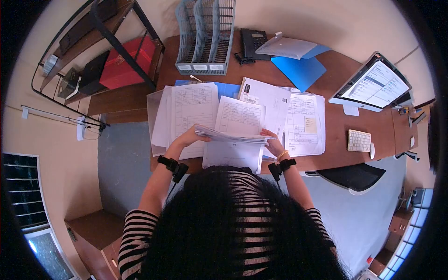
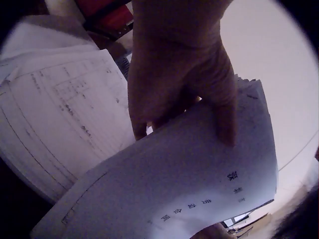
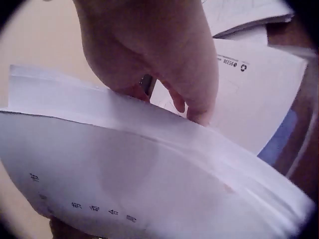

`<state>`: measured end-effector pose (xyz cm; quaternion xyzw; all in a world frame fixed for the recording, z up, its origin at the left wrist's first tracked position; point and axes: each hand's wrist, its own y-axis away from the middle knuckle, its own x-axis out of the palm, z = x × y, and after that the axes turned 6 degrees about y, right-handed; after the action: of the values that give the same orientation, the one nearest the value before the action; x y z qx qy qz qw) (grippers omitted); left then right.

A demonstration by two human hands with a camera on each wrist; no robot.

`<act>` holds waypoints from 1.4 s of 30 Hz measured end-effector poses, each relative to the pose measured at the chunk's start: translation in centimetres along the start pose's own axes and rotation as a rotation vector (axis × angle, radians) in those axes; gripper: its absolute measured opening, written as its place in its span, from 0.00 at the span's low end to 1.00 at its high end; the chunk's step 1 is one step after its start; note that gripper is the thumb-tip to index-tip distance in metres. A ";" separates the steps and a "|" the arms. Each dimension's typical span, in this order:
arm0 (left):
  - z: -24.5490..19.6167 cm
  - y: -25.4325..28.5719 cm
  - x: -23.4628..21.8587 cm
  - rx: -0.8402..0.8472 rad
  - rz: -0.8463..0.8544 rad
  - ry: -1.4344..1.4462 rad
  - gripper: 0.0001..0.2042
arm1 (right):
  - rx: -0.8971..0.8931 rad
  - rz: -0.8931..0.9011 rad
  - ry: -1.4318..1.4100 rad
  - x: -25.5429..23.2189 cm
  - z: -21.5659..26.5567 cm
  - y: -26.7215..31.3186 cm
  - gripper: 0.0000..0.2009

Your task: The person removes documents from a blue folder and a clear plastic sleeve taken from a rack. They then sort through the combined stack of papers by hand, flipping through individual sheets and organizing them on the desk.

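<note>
Two hands share one thick stack of papers (image 1: 232, 136), held above the near edge of the table (image 1: 354, 84): the left hand (image 1: 189, 138) curls round the stack's left end, thumb laid along the top sheet and fingers tucked beneath, as the left wrist view shows, and the right hand (image 1: 274, 143) pinches the right end, fingertips (image 3: 199, 115) pressed against the upper edge of the sheets. Neither grip is wide; each closes on only a narrow margin of paper, so the middle of the stack sags between them. The likely trouble is a slide: the sheets look loose and unbound, and with the right wrist view showing them already fanned at the edge, a slackened pinch could let the lower pages slip out and drop. Just below and beyond both grips lie several spread sheets of forms (image 1: 193, 109) and another pile with a yellow sticky note (image 1: 310, 125); any page falling there would mix with them and be hard to sort out again. A further risk is creasing, since the thumb's pressure bends the top sheet. The keyboard (image 1: 359, 140) and monitor (image 1: 373, 84), well off to the right of the right-hand grip, seem out of harm's way.
</note>
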<state>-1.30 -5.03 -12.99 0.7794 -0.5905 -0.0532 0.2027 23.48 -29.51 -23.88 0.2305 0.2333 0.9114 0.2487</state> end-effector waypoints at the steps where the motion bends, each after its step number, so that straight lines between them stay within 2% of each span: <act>1: 0.0 0.1 -0.1 -0.021 -0.006 0.002 0.18 | 0.000 0.003 0.001 0.0 -0.1 -0.3 0.22; 3: 0.0 0.2 -0.1 -0.042 -0.013 0.004 0.19 | -0.028 -0.141 0.076 0.0 -0.4 -0.8 0.19; 4: -0.1 0.3 0.0 -0.043 -0.023 0.011 0.19 | -0.027 -0.141 0.075 0.0 -0.5 -1.0 0.19; 6: 0.0 0.3 0.0 -0.043 -0.030 0.018 0.19 | -0.215 -0.173 0.451 -0.1 -0.6 -1.2 0.16; 10: 0.1 0.1 0.0 -0.019 -0.029 0.018 0.20 | -0.200 -0.254 0.525 0.9 0.4 -0.1 0.16; 13: -0.1 0.1 0.1 -0.023 -0.036 0.014 0.20 | -0.196 -0.240 0.413 1.6 1.1 0.5 0.15; 15: -0.3 0.1 0.2 -0.029 -0.035 -0.001 0.20 | -0.007 -0.176 -0.051 1.5 0.5 -0.2 0.16; 19: -0.4 0.1 0.1 -0.017 -0.045 -0.012 0.19 | 0.014 -0.126 -0.044 1.3 0.0 -0.5 0.15; 21: -0.3 0.1 0.0 -0.016 -0.039 -0.013 0.19 | 0.060 0.006 -0.120 1.2 -0.1 -0.5 0.17; 25: 0.1 0.0 -0.3 -0.029 -0.056 -0.001 0.22 | 0.077 -0.089 -0.117 1.6 -0.2 -0.3 0.16; 27: 0.5 0.0 -0.5 -0.032 -0.060 0.005 0.23 | 0.135 -0.147 0.062 1.7 0.3 0.3 0.14; 28: 0.6 0.0 -0.6 -0.029 -0.061 0.025 0.23 | 0.134 -0.147 0.064 1.9 0.5 0.6 0.14; 30: 0.6 0.0 -0.5 -0.025 -0.062 0.045 0.23 | 0.076 -0.001 -0.036 2.2 0.9 1.2 0.13; 33: 0.6 0.1 -0.5 -0.008 -0.046 0.052 0.23 | 0.009 0.070 -0.074 2.5 1.2 1.4 0.13; 37: 0.8 0.3 -0.4 0.014 -0.121 0.075 0.22 | 0.042 -0.036 -0.085 1.7 0.0 0.4 0.15; 39: 1.1 0.2 -0.5 0.039 -0.141 0.033 0.21 | -0.134 0.044 -0.078 1.5 -0.1 0.3 0.16; 42: 2.4 -0.4 -1.1 0.024 -0.085 0.021 0.19 | -0.201 0.101 -0.122 1.4 0.1 0.7 0.15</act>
<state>-2.06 -4.46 -15.46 0.8068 -0.5551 -0.0467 0.1969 22.23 -29.21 -22.98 0.2706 0.1132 0.9259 0.2380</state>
